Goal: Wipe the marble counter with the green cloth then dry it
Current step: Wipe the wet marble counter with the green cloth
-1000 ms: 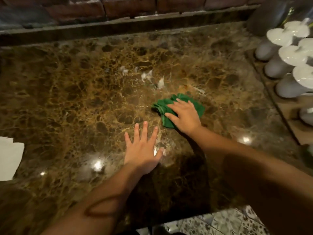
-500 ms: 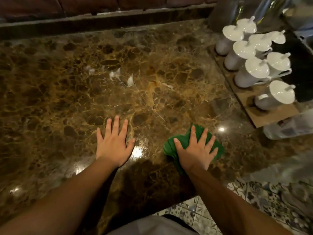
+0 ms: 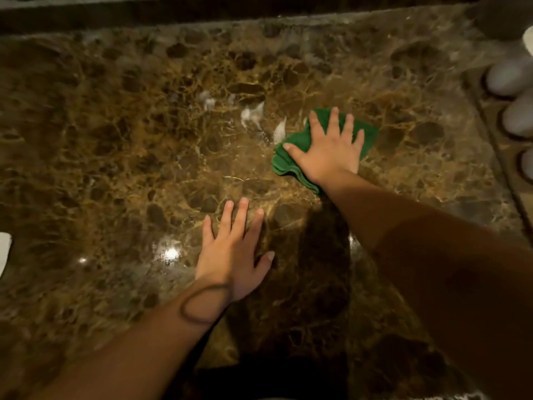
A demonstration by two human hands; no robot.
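The brown veined marble counter (image 3: 121, 157) fills the view. A folded green cloth (image 3: 291, 160) lies on it right of centre, pressed flat under my right hand (image 3: 328, 148), whose fingers are spread over it. White foamy smears (image 3: 253, 112) sit on the marble just left of the cloth. My left hand (image 3: 233, 255) rests palm down with fingers apart on the bare marble, nearer to me, holding nothing. A dark band circles my left wrist.
A wooden tray (image 3: 496, 119) with white lidded cups (image 3: 507, 77) stands along the right edge. Something white (image 3: 4, 249) shows at the far left edge. A dark ledge (image 3: 202, 10) runs along the back of the counter.
My right hand has pushed the green cloth away from the front edge, up toward the white smears. The left hand stays planted on the marble. The view has swung left.
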